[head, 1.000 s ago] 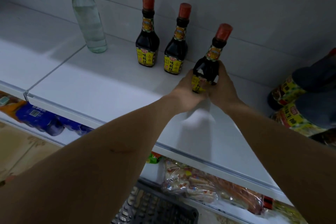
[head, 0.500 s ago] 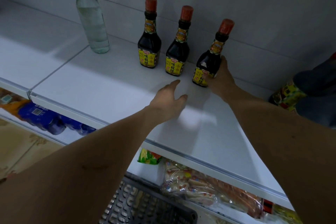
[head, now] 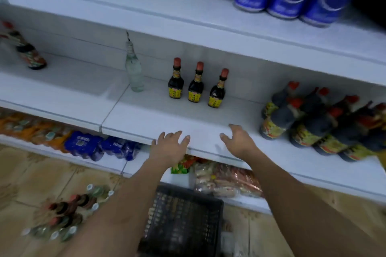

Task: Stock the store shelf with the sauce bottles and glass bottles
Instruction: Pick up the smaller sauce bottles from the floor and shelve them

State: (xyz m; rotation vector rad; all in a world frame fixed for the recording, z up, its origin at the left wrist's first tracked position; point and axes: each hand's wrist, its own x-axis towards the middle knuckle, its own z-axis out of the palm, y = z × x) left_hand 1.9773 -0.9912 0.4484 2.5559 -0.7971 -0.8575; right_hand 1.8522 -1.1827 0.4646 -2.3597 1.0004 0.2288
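On the floor at left, a cluster of loose bottles [head: 62, 215] is still waiting. On the shelf [head: 146, 119], 1 glass bottle [head: 134, 73] and 3 sauce bottles [head: 196, 85] are standing upright. The left hand [head: 169, 146] and right hand [head: 238, 142] are hovering over its front edge, fingers spread, holding nothing.

Both hands have let go and pulled back to the front edge of the white metal shelf [head: 146, 119]. Right hand [head: 238, 142], which 0.5 s ago gripped the third dark glass sauce bottle w/ red cap and yellow label [head: 217, 89], now hovers w/ fingers spread, holding nothing. Left hand [head: 169, 146] likewise spread, further back than before. The bottle now stands alone, upright, just right of the other two, no longer tilted. Camera view has drawn back and up, showing more shelves and floor.
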